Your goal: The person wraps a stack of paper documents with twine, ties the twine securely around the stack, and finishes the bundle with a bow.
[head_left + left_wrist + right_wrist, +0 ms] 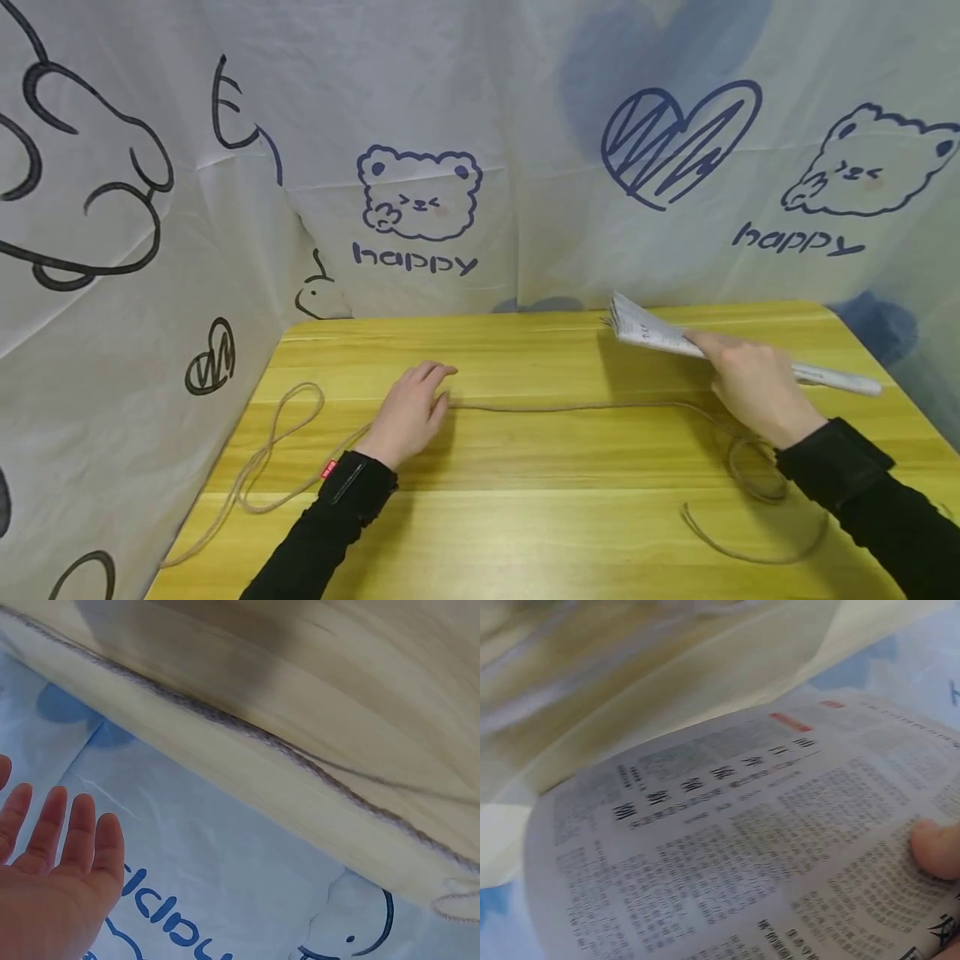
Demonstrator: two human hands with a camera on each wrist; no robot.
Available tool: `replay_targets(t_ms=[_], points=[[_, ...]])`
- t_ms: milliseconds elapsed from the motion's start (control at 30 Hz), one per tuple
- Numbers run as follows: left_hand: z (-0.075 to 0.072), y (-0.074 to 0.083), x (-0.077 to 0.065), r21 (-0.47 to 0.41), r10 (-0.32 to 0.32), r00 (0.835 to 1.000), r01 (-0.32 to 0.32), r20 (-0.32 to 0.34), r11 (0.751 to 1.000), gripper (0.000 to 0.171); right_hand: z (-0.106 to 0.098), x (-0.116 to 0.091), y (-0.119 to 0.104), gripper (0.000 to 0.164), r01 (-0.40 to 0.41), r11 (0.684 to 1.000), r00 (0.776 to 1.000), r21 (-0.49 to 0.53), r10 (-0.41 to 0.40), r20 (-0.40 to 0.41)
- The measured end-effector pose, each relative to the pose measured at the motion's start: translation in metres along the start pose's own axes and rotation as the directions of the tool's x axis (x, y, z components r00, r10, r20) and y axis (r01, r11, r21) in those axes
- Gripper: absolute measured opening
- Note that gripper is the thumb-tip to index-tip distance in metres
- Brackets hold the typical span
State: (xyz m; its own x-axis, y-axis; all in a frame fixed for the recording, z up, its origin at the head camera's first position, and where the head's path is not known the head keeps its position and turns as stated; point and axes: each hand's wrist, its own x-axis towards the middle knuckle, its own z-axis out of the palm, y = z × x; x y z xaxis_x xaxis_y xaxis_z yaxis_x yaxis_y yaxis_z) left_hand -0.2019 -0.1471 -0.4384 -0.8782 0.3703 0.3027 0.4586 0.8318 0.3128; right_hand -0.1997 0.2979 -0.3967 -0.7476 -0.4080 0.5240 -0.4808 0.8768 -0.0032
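Observation:
A folded newspaper (647,327) is held above the right side of the table, gripped near its middle by my right hand (761,387). In the right wrist view, the thumb lies on the printed newspaper page (727,847). A thin tan rope (562,408) runs across the wooden table beneath both hands. My left hand (408,417) hovers over the rope at left of centre, its fingers loosely bent and holding nothing. From the left wrist, the fingers of the left hand (60,877) show apart from the rope (255,731).
Loops of rope (258,458) spread over the table's left side, with a small red tag (328,469) on one strand. A rope coil and its free end (757,558) lie at the right. White printed cloth (540,167) hangs behind the wooden table (525,517).

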Motion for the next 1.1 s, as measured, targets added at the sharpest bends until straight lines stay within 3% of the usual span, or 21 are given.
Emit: replay_targets(t_ms=[133, 233, 333, 433, 500, 533, 600, 667, 733, 767, 800, 867, 967, 1033, 1100], points=[[-0.001, 0.006, 0.002, -0.107, -0.047, 0.999, 0.05, 0.026, 0.993, 0.034, 0.002, 0.007, -0.015, 0.065, 0.068, 0.997, 0.996, 0.048, -0.065, -0.068], [0.0, 0.014, 0.003, -0.223, -0.111, 0.993, 0.118, 0.045, 0.968, 0.035, 0.004, 0.012, -0.025, 0.065, 0.12, 0.991, 0.988, 0.063, -0.113, -0.109], [0.0, 0.025, 0.004, -0.333, -0.184, 0.981, 0.195, 0.065, 0.922, 0.034, 0.009, 0.017, -0.036, 0.065, 0.158, 0.985, 0.977, 0.069, -0.146, -0.155], [0.001, 0.037, 0.006, -0.456, -0.229, 0.966, 0.258, 0.118, 0.852, 0.037, 0.015, 0.021, -0.049, 0.064, 0.183, 0.979, 0.966, 0.093, -0.161, -0.204], [0.002, 0.046, 0.008, -0.586, -0.22, 0.954, 0.299, 0.203, 0.753, 0.049, 0.018, 0.025, -0.057, 0.063, 0.203, 0.974, 0.956, 0.105, -0.174, -0.238], [0.002, 0.05, 0.01, -0.652, -0.197, 0.946, 0.321, 0.258, 0.686, 0.057, 0.02, 0.027, -0.06, 0.062, 0.214, 0.971, 0.95, 0.106, -0.181, -0.253], [0.001, 0.058, 0.015, -0.78, -0.133, 0.921, 0.383, 0.367, 0.494, 0.072, 0.024, 0.03, -0.067, 0.062, 0.239, 0.965, 0.938, 0.106, -0.201, -0.282], [0.0, 0.064, 0.02, -0.859, -0.051, 0.894, 0.444, 0.446, 0.254, 0.084, 0.027, 0.034, -0.073, 0.06, 0.267, 0.959, 0.928, 0.091, -0.231, -0.294], [-0.003, 0.07, 0.026, -0.873, 0.005, 0.874, 0.485, 0.486, 0.048, 0.088, 0.031, 0.036, -0.08, 0.06, 0.3, 0.951, 0.917, 0.076, -0.266, -0.296], [-0.004, 0.072, 0.028, -0.871, 0.016, 0.872, 0.489, 0.489, -0.043, 0.086, 0.033, 0.036, -0.083, 0.06, 0.318, 0.945, 0.911, 0.069, -0.285, -0.297], [-0.005, 0.074, 0.031, -0.867, 0.018, 0.874, 0.485, 0.486, -0.113, 0.083, 0.035, 0.036, -0.086, 0.058, 0.337, 0.94, 0.904, 0.058, -0.305, -0.3], [-0.007, 0.077, 0.035, -0.858, 0.014, 0.88, 0.466, 0.474, -0.215, 0.071, 0.04, 0.036, -0.092, 0.054, 0.377, 0.925, 0.885, 0.041, -0.347, -0.309], [-0.008, 0.081, 0.039, -0.85, -0.006, 0.892, 0.428, 0.452, -0.306, 0.058, 0.046, 0.034, -0.099, 0.043, 0.437, 0.899, 0.855, 0.025, -0.406, -0.323], [-0.007, 0.083, 0.04, -0.852, -0.029, 0.901, 0.398, 0.433, -0.34, 0.057, 0.048, 0.033, -0.104, 0.038, 0.468, 0.883, 0.841, 0.03, -0.435, -0.323], [-0.005, 0.083, 0.04, -0.863, -0.066, 0.907, 0.37, 0.416, -0.345, 0.059, 0.05, 0.033, -0.107, 0.037, 0.487, 0.872, 0.836, 0.041, -0.452, -0.311]])
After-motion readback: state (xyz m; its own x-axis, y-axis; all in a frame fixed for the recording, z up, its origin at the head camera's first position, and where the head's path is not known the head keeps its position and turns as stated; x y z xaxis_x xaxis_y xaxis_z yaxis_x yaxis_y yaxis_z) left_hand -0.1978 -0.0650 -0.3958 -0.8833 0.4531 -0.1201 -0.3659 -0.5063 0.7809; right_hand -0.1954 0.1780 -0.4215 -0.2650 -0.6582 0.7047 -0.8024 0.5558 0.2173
